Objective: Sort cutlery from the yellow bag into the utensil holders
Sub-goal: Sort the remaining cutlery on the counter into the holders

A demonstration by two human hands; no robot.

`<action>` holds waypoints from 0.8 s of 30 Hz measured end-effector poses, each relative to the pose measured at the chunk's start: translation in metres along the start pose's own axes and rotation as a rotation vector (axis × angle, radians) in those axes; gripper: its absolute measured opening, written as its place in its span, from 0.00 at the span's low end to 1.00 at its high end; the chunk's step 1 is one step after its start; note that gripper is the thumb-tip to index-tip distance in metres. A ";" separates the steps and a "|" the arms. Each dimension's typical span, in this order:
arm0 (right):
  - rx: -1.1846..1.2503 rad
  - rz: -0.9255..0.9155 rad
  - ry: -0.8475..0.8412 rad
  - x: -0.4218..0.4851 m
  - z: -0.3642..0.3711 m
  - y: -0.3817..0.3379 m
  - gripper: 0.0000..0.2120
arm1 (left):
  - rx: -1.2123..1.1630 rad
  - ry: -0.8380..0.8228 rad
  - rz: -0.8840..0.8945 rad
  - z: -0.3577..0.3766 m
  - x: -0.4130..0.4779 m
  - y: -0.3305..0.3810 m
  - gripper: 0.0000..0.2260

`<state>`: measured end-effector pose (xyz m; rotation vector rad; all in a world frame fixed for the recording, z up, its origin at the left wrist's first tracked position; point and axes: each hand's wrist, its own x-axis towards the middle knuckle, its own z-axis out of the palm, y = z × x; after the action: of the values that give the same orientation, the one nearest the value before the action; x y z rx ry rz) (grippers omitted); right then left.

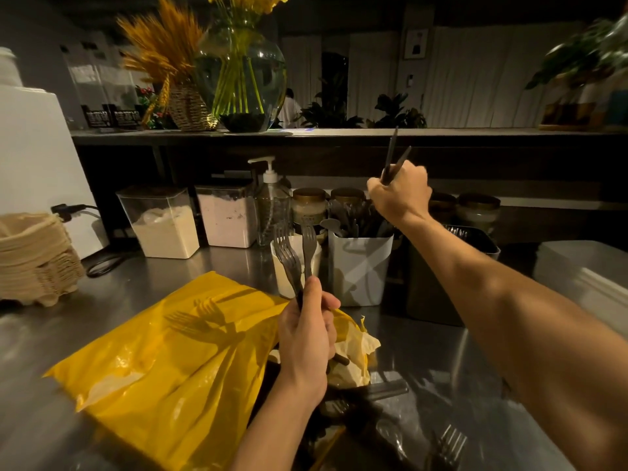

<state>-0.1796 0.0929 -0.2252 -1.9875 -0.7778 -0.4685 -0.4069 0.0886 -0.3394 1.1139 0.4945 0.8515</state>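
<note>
The yellow bag (163, 362) lies flat on the steel counter, its open mouth toward me. My left hand (307, 338) grips a bunch of forks (292, 253) upright above the bag's mouth, tines up. My right hand (399, 198) is raised over the white holder (360, 270), which is full of spoons, and grips two dark handles (394, 158) that stick up out of the fist. A round white holder (282, 277) stands left of it, behind the forks. A dark metal holder (435, 287) stands to the right, partly hidden by my right forearm.
Loose forks (448, 443) and other cutlery lie on the counter (441, 362) near the bag's mouth. Two powder containers (166, 226), a pump bottle (270, 205) and jars (309, 205) line the back. Stacked egg trays (30, 260) sit at left, a metal box (584, 266) at right.
</note>
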 end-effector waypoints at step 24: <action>-0.314 -1.176 -0.128 -0.060 0.015 -0.019 0.19 | -0.012 0.032 -0.061 0.001 0.002 -0.002 0.19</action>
<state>-0.2367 0.0928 -0.2567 -1.6401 -2.0414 -1.1829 -0.4046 0.0890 -0.3404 1.0708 0.5463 0.8192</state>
